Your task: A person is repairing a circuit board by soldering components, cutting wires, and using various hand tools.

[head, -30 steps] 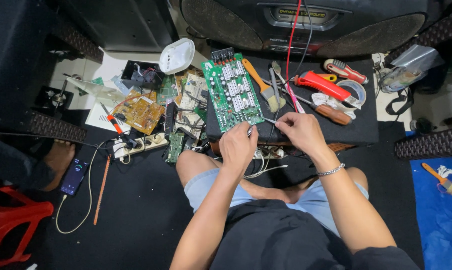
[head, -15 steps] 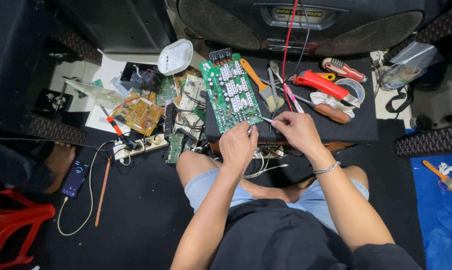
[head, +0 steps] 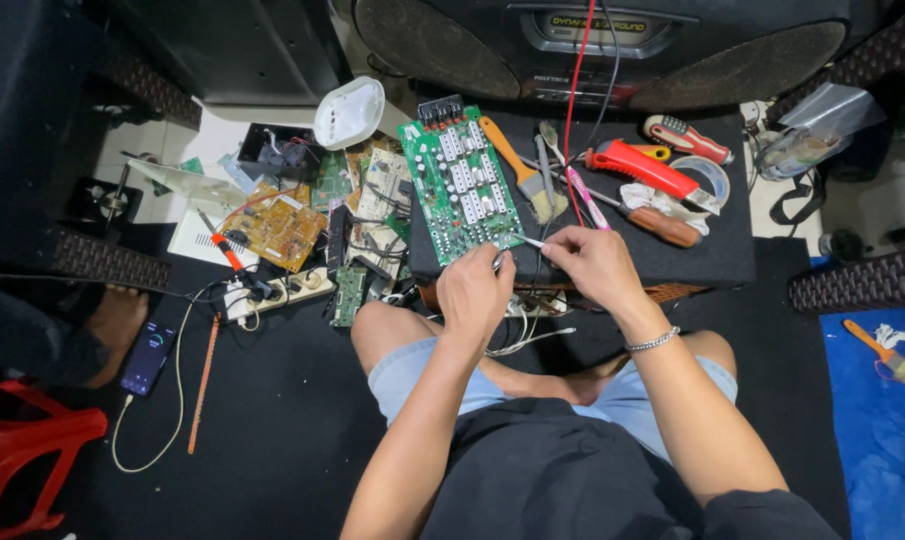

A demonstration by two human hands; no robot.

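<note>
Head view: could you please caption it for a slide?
Both hands, left and right, work small tools at a green circuit board.

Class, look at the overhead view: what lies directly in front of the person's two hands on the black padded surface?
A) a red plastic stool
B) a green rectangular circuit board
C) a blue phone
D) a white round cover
B: the green rectangular circuit board lies just beyond the left hand and right hand, on the black padded surface.

We see a green circuit board (head: pixel 460 190) lying flat on the black worktop (head: pixel 712 255), long axis running away from us, tilted slightly left. White rectangular components sit in rows across it, with a black connector at its far end. A thin silvery tool (head: pixel 528 241) touches its near right corner.
</note>
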